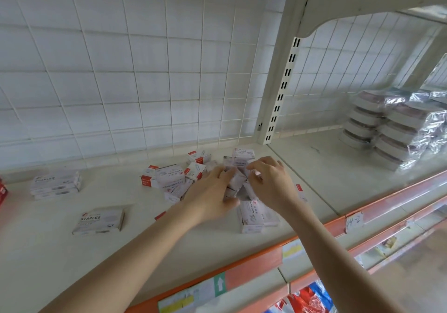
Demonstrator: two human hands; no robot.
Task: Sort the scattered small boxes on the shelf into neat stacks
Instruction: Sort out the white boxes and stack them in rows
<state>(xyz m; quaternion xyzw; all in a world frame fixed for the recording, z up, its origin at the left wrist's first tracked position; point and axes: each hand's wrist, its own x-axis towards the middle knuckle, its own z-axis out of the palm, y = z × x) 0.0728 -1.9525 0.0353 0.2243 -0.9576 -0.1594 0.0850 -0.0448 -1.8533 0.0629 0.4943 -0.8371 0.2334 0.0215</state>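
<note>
Over pile on shelf (48,240): left hand (212,191), right hand (272,182) palm-down, fingers curled, gripping small boxes (234,182).

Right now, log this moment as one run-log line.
left hand: grips boxes | right hand: grips boxes | staples stack: left, untouched

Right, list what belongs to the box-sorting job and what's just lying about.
Job: scattered small boxes, which the left hand and right hand grip; staples stack; lone staples box; shelf.
Lying about: wrapped round containers; handwritten tag; coloured packets below.
</note>
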